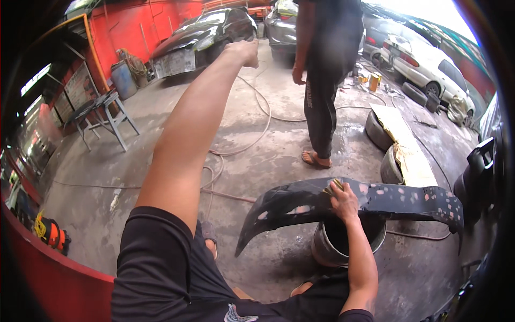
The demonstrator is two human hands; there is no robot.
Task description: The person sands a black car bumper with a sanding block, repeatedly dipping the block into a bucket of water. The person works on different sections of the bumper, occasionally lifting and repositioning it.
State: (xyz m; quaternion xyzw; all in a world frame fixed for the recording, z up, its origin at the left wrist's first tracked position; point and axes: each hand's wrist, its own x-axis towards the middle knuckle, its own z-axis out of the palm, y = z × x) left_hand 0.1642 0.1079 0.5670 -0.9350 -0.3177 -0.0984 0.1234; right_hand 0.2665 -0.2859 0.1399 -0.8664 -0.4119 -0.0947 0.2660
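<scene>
My left hand (244, 53) is stretched far out ahead at the end of a straight arm. Its fingers look mostly curled, the index finger pointing forward, and nothing shows in it. With my right hand (345, 203) I grip a folded yellow-brown piece of sandpaper (333, 187), pressed to the top of a black car bumper (397, 198). The long curved panel carries several pale, bare patches, mostly toward its right end. Beneath its middle stands a dark round bucket (322, 244) with a pale rim, partly hidden by my forearm.
A person in dark trousers (324, 80) stands just beyond the bumper. Hoses (263, 102) snake over the wet concrete floor. Tires (378, 131) under a yellowish board lie ahead right. Several cars (206, 37) fill the back; a grey stand (110, 115) is at left.
</scene>
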